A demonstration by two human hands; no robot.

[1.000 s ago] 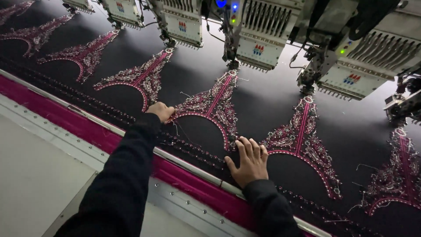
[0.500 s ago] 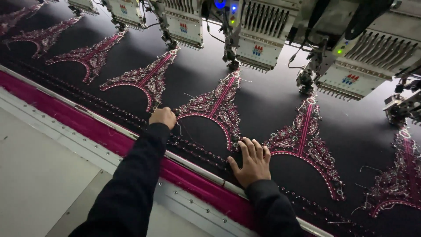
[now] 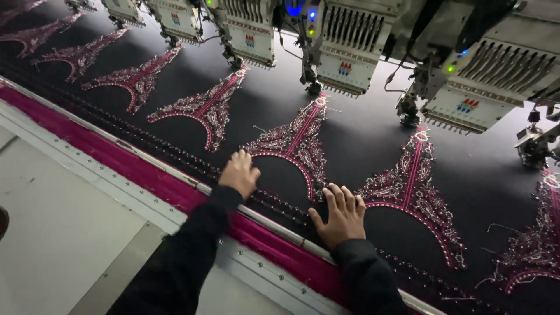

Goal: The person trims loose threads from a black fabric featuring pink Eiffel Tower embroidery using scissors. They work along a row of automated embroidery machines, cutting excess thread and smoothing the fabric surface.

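Observation:
Black fabric (image 3: 361,140) lies stretched under a row of embroidery machine heads (image 3: 344,49). Pink and silver arch-shaped embroidered motifs (image 3: 300,143) repeat across it. My left hand (image 3: 239,173) rests with curled fingers at the lower left tip of the middle motif; what it pinches, if anything, is hidden. My right hand (image 3: 341,214) lies flat on the fabric with fingers spread, between that motif and its right neighbour (image 3: 417,192). Both arms wear dark sleeves.
A magenta fabric strip (image 3: 134,169) and a metal clamp rail (image 3: 175,175) run along the near edge of the frame. A pale grey table surface (image 3: 52,221) lies below. More machine heads (image 3: 484,87) hang at the right, with loose threads on the fabric.
The view has shifted to the right along the machine. My left hand has stayed at the motif's left tip, and my right hand remains flat on the fabric.

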